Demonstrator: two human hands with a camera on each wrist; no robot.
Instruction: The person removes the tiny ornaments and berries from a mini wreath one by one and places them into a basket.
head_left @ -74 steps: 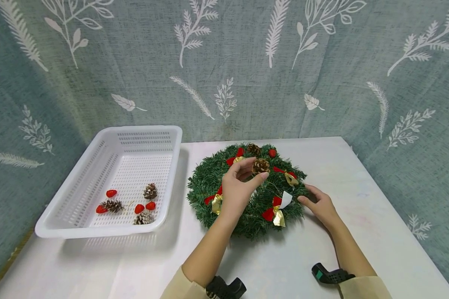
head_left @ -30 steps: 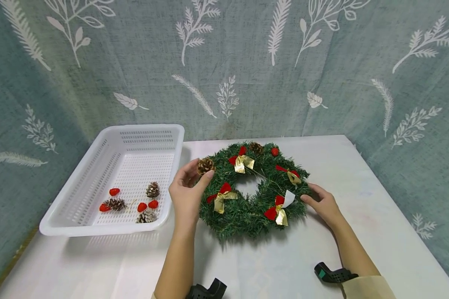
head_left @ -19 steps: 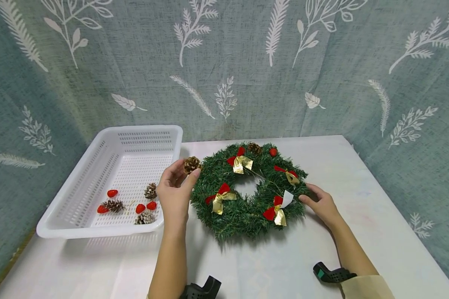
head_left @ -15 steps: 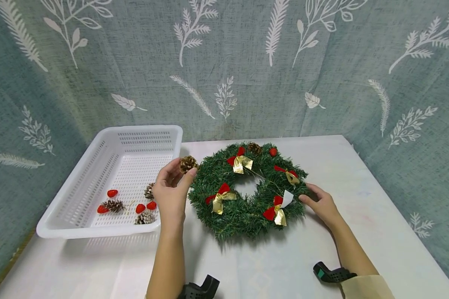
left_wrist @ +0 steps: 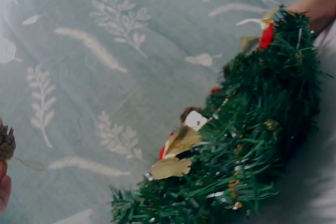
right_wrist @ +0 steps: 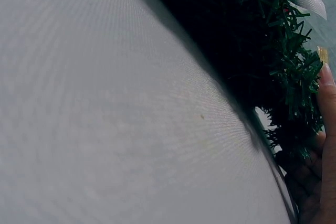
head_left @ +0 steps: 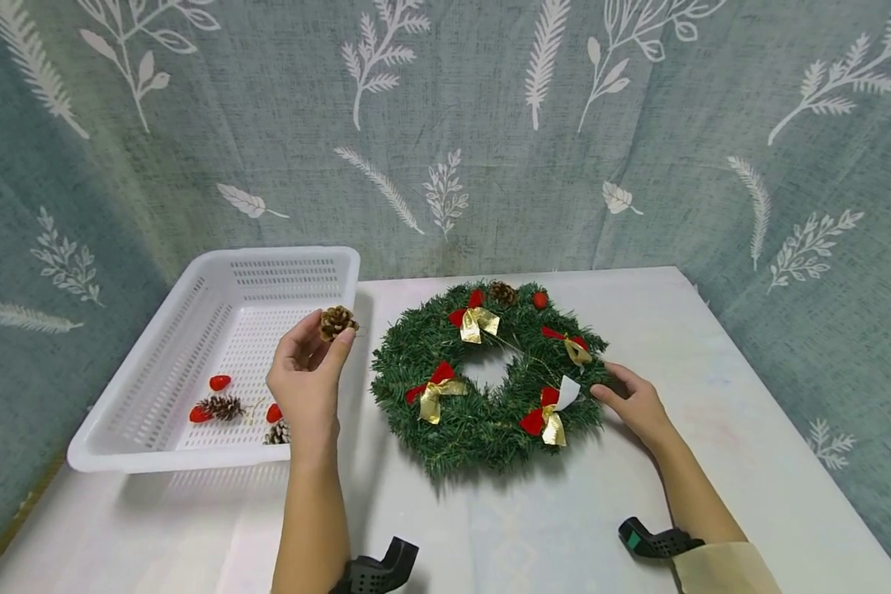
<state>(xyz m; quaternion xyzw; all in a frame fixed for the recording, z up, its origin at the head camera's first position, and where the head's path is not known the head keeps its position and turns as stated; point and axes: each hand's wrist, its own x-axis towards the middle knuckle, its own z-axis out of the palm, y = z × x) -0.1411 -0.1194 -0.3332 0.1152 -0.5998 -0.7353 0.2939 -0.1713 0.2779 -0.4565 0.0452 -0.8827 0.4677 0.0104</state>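
Observation:
My left hand [head_left: 306, 375] pinches a brown pinecone [head_left: 337, 322] between thumb and fingers, raised over the right side of the white basket. A thin loop of gold cord trails from this pinecone [left_wrist: 7, 142] in the left wrist view. The green wreath [head_left: 423, 441] lies on the table with red and gold bows, a pinecone [head_left: 502, 293] and a red berry [head_left: 539, 299] on it. At the wreath's right edge, my right hand [head_left: 636, 406] grips the greenery, thumb above and fingers beneath, as the right wrist view also shows.
The white perforated basket [head_left: 104, 437] at left holds a few pinecones [head_left: 223, 407] and red strawberry-like pieces [head_left: 219, 382]; my left hand covers part of its contents. A patterned grey-green curtain [head_left: 490, 206] closes off the back of the white table [head_left: 490, 536].
My left hand has carried the pinecone leftward from above the wreath to the basket's right side. The right hand stays at the wreath's edge, and the wreath lies as before.

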